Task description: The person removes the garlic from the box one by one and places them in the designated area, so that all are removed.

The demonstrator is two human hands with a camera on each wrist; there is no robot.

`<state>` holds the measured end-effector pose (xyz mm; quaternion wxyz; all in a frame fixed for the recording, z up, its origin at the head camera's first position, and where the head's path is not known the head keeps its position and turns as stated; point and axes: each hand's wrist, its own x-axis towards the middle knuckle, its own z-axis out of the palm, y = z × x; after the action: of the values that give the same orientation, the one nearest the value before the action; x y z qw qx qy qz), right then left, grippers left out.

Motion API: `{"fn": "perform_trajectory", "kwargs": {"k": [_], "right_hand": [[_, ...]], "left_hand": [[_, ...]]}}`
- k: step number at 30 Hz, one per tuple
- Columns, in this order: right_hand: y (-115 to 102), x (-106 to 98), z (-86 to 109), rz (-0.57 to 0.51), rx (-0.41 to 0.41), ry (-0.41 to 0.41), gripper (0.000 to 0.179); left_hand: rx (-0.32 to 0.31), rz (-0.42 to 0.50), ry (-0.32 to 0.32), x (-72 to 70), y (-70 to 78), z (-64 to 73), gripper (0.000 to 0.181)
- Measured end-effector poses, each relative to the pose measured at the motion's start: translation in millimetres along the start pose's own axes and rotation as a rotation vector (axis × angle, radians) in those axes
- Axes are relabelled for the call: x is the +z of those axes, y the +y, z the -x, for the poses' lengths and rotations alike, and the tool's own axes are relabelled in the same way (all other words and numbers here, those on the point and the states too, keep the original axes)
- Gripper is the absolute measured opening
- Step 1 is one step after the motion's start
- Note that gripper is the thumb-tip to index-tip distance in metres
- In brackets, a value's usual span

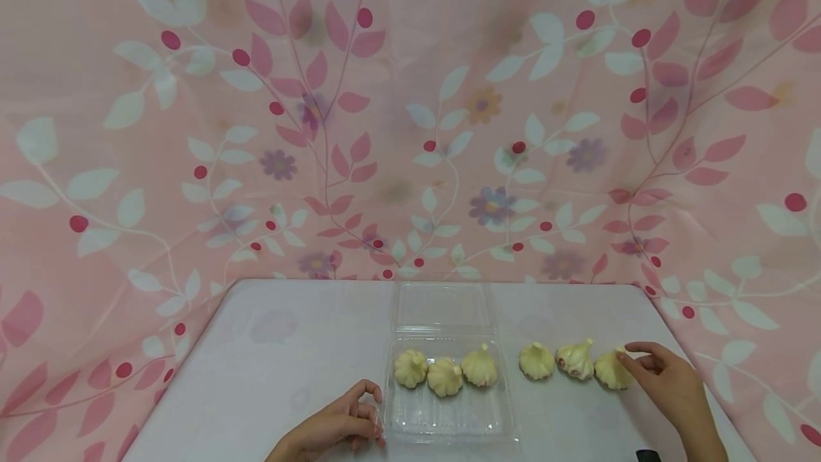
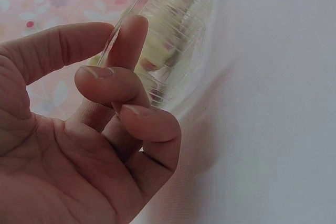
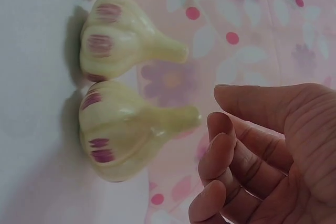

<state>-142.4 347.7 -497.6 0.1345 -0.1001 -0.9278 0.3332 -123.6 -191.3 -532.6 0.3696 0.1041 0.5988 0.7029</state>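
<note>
A clear plastic container lies on the table with its lid folded back. Three pale garlic bulbs sit inside it. My left hand pinches the container's left rim; the left wrist view shows the thin edge between thumb and finger. To the right, three more garlic bulbs stand in a row on the table: one nearest the container, a middle one and a rightmost one. Beside the rightmost bulb's stem is my right hand, fingers loosely bent, apart from it and holding nothing.
A white-covered table carries everything. Behind it and along its sides hangs a pink floral cloth. A small dark object shows at the bottom edge, below my right hand; its kind is unclear.
</note>
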Motion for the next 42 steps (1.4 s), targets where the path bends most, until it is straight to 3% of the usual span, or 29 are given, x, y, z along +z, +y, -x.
{"fn": "perform_trajectory", "kwargs": {"k": [30, 42], "right_hand": [[-48, 14, 5.7, -0.059, -0.171, 0.083, 0.027], [-62, 21, 8.2, -0.075, -0.120, 0.002, 0.033]], "left_hand": [[0.007, -0.009, -0.009, -0.3, 3.2, 0.6, 0.040], [0.025, -0.015, -0.025, -0.4, 2.1, 1.1, 0.040]]}}
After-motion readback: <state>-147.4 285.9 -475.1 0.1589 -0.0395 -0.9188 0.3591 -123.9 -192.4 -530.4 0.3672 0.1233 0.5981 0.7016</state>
